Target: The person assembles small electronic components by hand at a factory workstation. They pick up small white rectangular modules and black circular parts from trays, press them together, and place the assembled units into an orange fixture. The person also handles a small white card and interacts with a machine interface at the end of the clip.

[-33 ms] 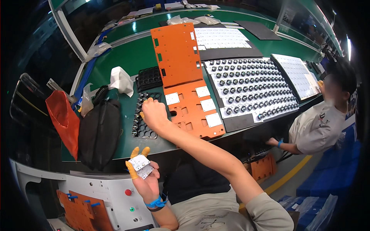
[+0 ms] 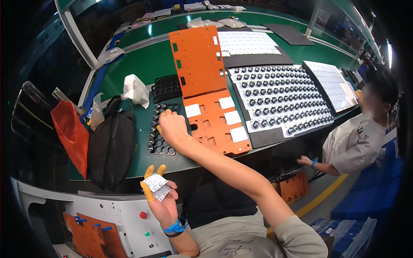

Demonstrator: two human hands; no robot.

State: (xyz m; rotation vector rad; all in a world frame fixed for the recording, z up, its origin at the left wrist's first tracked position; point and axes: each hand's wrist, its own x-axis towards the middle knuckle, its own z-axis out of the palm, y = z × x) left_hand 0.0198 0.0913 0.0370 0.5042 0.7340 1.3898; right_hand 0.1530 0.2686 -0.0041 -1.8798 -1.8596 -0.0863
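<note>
My left hand [image 2: 162, 202], wearing yellow finger cots and a blue wrist strap, holds two small white circuit boards [image 2: 155, 184] in front of the table edge. One board partly overlaps the other. My right hand [image 2: 173, 129] reaches over a black tray [image 2: 163, 149] with round pockets, its fingers bent together at the tray's middle. Whatever those fingertips grip is hidden. Small round black parts [image 2: 151, 135] fill the tray's left pockets. Right of the tray lies an orange fixture [image 2: 211, 122], its lid [image 2: 198, 60] raised. Several white boards [image 2: 232, 117] sit in its recesses.
A large white panel [image 2: 275, 94] carries rows of black round parts on the right. Another black tray [image 2: 167, 87] and a crumpled white piece [image 2: 136, 90] lie behind. A black bag [image 2: 112, 148] and an orange pouch [image 2: 71, 131] hang left. A co-worker [image 2: 355, 135] sits at right.
Both of my hands stay nearly in place, the left one a touch lower. The co-worker's near hand has shifted slightly.
</note>
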